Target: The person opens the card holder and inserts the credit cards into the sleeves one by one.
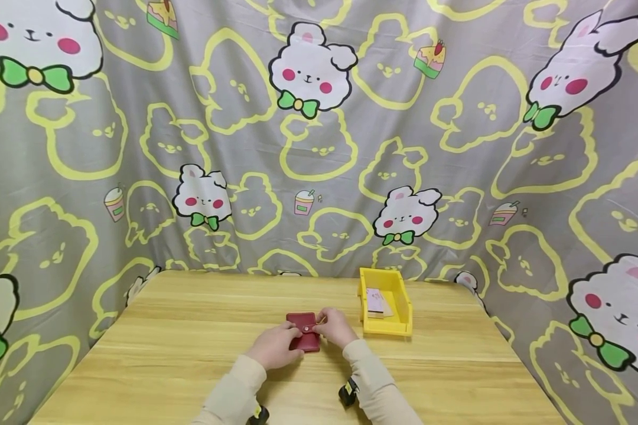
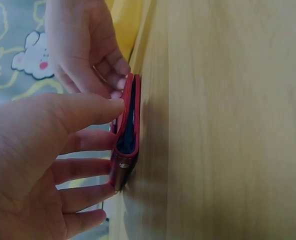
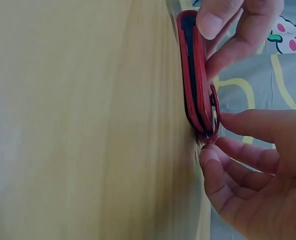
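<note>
So my red wallet (image 1: 309, 341) is lying on the tabletop (image 1: 457, 360), left of the yellow bin (image 1: 388, 327) and well apart from it. There's a pink card (image 1: 374, 300) or something like it inside the bin, too small to make out.

My left hand (image 1: 276, 347) is on the side away from the bin, thumb and fingers fairly straight and spread wide, just resting on the cover. My right hand (image 1: 337, 328) is on the bin side, way narrower, fingertips curled in and pinching the little snap strap (image 3: 217, 107).

Handling-wise, I'd guess it's light, with stiffish covers that give a bit, since there's a gap between the layers. The surface looks smooth, so it might skid around on the wood if nobody steadies it. Doesn't seem fragile, tbh; the strap's probably the bit I'd be gentlest with. Imo the best hold is flat pressure near the fold, away from the bin, and a fingertip pinch on the strap at the edge facing the bin.
</note>
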The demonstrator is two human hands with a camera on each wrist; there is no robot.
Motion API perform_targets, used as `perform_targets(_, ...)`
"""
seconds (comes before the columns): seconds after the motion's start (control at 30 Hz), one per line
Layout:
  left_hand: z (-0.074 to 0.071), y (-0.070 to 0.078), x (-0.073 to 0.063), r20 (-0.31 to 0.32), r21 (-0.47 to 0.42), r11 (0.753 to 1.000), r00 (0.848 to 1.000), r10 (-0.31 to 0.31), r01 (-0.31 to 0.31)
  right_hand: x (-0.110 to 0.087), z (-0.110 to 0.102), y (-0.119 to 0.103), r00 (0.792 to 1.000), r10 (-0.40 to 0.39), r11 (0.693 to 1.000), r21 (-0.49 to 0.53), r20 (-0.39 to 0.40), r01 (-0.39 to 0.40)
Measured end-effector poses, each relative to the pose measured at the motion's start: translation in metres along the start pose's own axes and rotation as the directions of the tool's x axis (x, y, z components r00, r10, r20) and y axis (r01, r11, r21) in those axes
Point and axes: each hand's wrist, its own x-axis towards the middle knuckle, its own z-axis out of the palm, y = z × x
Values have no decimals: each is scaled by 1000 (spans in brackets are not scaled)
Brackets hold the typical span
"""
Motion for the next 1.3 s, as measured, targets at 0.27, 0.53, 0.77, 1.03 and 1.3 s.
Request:
perform_targets(0.27,1,10,1,31,-14,1000,999,4,-3,-6,-6,5,999,-39,992,-120,-21,36)
perform_targets(0.53,-2,25,-1,52,-22,999,998,43,-42,-16,-19,5,1000,29,980,-198,-2,-29)
perform_targets(0.77,-4,33,-3,41,-34,996,995,85,-84,-26,-27,2,999,50,974,-221,3,-49)
perform_targets(1.03,1,33,-4,26,28,993,993,114,-115,-32,-27,1,999,33,973,-227,-17,-36)
perform_targets(1.3,2,29,-6,7,-3,989,989,145,-145,-38,-23,-2,999,12,965,-260,-49,-24)
